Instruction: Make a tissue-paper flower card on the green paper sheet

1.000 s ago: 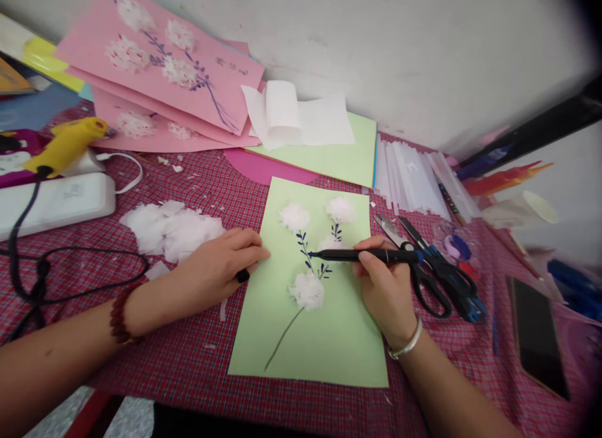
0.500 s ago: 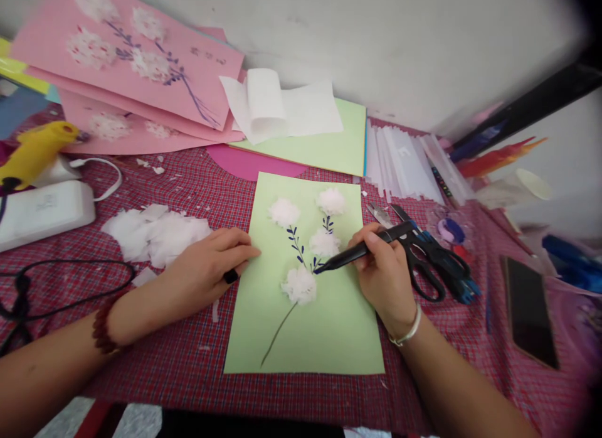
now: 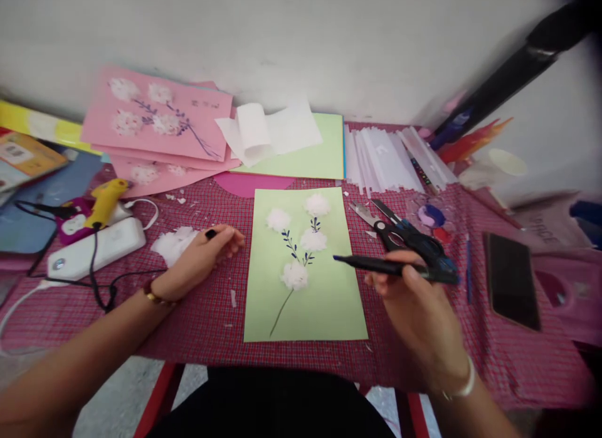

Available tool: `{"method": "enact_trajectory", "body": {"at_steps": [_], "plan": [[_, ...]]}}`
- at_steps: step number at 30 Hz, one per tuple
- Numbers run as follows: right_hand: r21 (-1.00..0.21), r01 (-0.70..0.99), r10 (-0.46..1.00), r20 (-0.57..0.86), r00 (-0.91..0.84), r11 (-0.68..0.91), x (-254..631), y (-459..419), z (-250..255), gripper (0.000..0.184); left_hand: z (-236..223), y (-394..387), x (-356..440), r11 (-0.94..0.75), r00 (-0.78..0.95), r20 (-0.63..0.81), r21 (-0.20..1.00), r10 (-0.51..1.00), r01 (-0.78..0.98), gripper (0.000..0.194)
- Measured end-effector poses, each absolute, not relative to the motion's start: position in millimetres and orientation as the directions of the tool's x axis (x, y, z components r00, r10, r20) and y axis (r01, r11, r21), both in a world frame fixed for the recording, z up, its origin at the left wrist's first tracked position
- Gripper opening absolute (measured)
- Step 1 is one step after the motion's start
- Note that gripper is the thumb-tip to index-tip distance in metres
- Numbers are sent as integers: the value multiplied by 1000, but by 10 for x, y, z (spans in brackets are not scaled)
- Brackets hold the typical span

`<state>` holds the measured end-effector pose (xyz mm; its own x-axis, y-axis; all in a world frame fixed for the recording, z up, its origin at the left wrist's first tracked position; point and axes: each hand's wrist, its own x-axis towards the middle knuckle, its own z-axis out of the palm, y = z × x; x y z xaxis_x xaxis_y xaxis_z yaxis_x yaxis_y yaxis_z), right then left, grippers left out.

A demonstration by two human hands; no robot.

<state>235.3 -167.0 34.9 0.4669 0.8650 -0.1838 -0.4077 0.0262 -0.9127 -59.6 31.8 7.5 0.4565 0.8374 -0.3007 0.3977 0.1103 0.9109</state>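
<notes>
My right hand (image 3: pixel 418 306) grips a black marker (image 3: pixel 376 264) between thumb and fingers. Its dark blue tip points left, raised over the right part of a light green sheet (image 3: pixel 324 312). On that sheet are several white fluffy paper flowers (image 3: pixel 295 275), dark blue drawn leaves (image 3: pixel 289 242) and a thin drawn stem (image 3: pixel 281 312). Left of the sheet, my left hand (image 3: pixel 214 250) lies with its fingers loosely curved and nothing visible in them. It carries a small black piece, a ring or a cap, I cannot tell which. White paper pieces (image 3: pixel 173 245) lie beside it.
Scissors (image 3: pixel 399 237) and a phone (image 3: pixel 512 281) lie on the right of the checked cloth (image 3: pixel 197 325). At left are a yellow glue gun (image 3: pixel 108 202), a white power strip (image 3: pixel 98 250) and cables. Pink flower cards (image 3: pixel 155 137) and white strips (image 3: pixel 380 159) stand behind.
My right hand has lifted the marker off the sheet and drawn back right and nearer. Small dark leaves now show right of the lower flower. My left hand has moved off the sheet and turned.
</notes>
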Motion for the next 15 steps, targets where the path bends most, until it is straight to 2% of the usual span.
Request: {"method": "enact_trajectory", "body": {"at_steps": [2,4,6,9,11,13,15], "plan": [[-827,-562,840,-299,452,8,2295,-1902,215,17,129,403,-613,389,353,-478,873,804,295,27],[-746,-666,826,-367,428,14,2223,-2077,65,16,226,422,-629,503,309,-566,823,764,264,24],[-683,-730,822,-405,400,18,2166,-2195,-41,15,360,320,-640,414,282,-523,833,804,366,25],[-634,-772,825,-415,383,40,2150,-2304,-87,12,547,-82,-642,33,378,-328,791,866,611,29],[-626,-778,829,-405,386,56,2183,-2348,-78,11,601,-451,-635,-172,472,-223,734,853,657,28],[-631,-771,834,-381,399,80,2234,-2372,-76,11,575,-807,-624,-234,482,-133,745,866,625,27],[-644,-757,839,-348,419,111,2285,-2377,-92,10,479,-1075,-608,-164,399,-104,796,911,582,28]]}}
